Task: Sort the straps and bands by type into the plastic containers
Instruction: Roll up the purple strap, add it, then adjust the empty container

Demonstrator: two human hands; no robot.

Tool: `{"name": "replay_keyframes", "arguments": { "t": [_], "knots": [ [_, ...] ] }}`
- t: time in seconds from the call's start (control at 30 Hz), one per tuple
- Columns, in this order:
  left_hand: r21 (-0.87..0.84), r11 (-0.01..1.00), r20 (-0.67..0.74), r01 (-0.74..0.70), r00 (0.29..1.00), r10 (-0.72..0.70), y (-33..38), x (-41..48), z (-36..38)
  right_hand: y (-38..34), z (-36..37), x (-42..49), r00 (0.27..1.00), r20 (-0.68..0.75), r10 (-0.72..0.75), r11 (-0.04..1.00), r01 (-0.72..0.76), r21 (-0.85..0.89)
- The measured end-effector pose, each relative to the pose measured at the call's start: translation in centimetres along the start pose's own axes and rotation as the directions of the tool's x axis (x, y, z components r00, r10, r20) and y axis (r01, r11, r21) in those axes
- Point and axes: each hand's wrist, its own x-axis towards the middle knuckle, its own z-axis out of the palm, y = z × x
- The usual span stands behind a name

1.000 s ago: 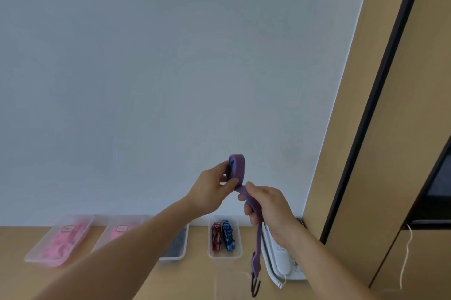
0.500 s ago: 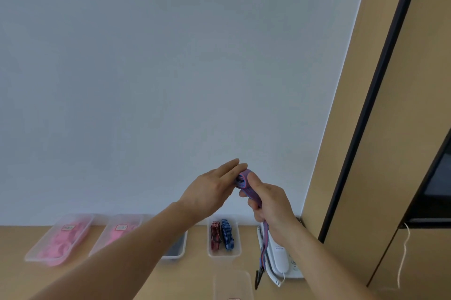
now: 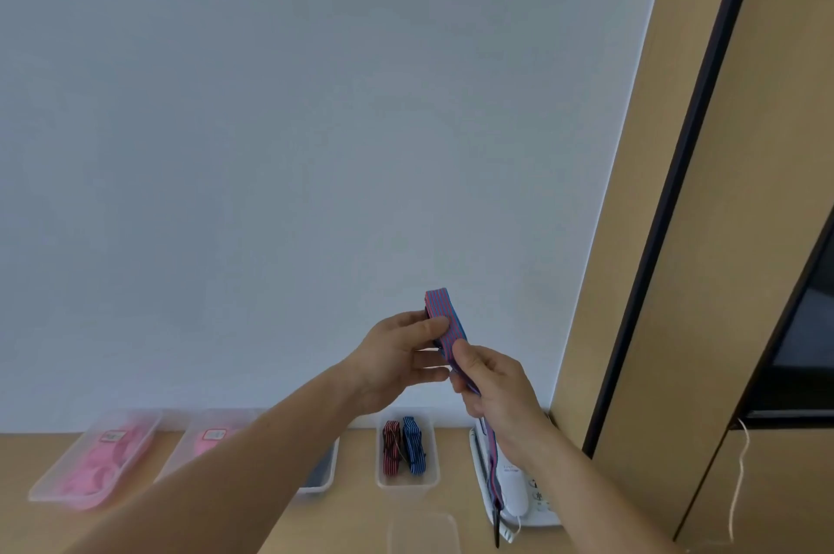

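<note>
Sorting in progress: a person holds a striped strap [image 3: 444, 313] up before a pale wall [image 3: 316, 147], well above the wooden table [image 3: 352, 519]. The left hand [image 3: 397, 355] pinches the strap's folded top loop between thumb and forefinger, and its other fingers lie straighter beneath. The right hand [image 3: 496, 391] curls its fingers round the strap just below. From there the tail runs down to a dark hook [image 3: 497, 524] dangling in front of a white telephone [image 3: 512, 486].

The raised hold appears chosen so that the hook's weight keeps the loose end straight while the upper part is folded flat. That fold looks aimed at the same compact bundle as the red-and-black strap [image 3: 391, 447] and the blue strap [image 3: 414, 445]. These lie side by side in a small container [image 3: 406, 483] against the wall, which is the likely destination for this one.

Further left, two labelled containers [image 3: 45, 488] [image 3: 198, 422] hold pink bands, kept apart by type. A third container [image 3: 325, 481], partly hidden behind the left forearm, holds something dark that cannot be made out. A blurred clear tub [image 3: 422, 531] sits nearest the camera, and nothing can be made out inside it.
</note>
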Motion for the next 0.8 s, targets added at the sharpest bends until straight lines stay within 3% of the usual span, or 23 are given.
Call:
{"name": "replay_keyframes", "arguments": {
  "t": [0.2,0.37,0.5,0.63,0.7,0.8],
  "knots": [
    [0.085,0.986,-0.124,-0.145,0.980,0.155,-0.3,0.3,0.5,0.1,0.2,-0.1,0.993,-0.100,0.064,0.993,-0.074,-0.095],
    [0.334,0.913,-0.140,-0.233,0.946,0.293,0.0,0.1,0.8,-0.1,0.5,-0.2,0.988,-0.133,0.074,0.990,-0.089,-0.106],
    [0.585,0.730,-0.051,-0.354,0.882,0.469,-0.4,-0.3,0.8,-0.2,0.5,-0.2,0.991,-0.121,0.065,0.989,-0.080,-0.127],
    [0.853,0.345,0.113,-0.392,0.784,0.610,-1.6,0.0,-0.6,-0.5,0.5,-0.3,0.994,-0.104,0.013,0.982,-0.032,-0.184],
    [0.878,0.275,0.142,-0.393,0.761,0.633,-2.0,0.1,-1.4,-0.6,0.6,-0.1,0.996,-0.086,0.026,0.993,-0.035,-0.114],
    [0.855,0.260,0.199,-0.449,0.747,0.635,-2.1,0.2,-1.9,-0.6,0.6,0.1,0.995,-0.072,0.070,0.997,-0.069,0.026]
  ]
}}
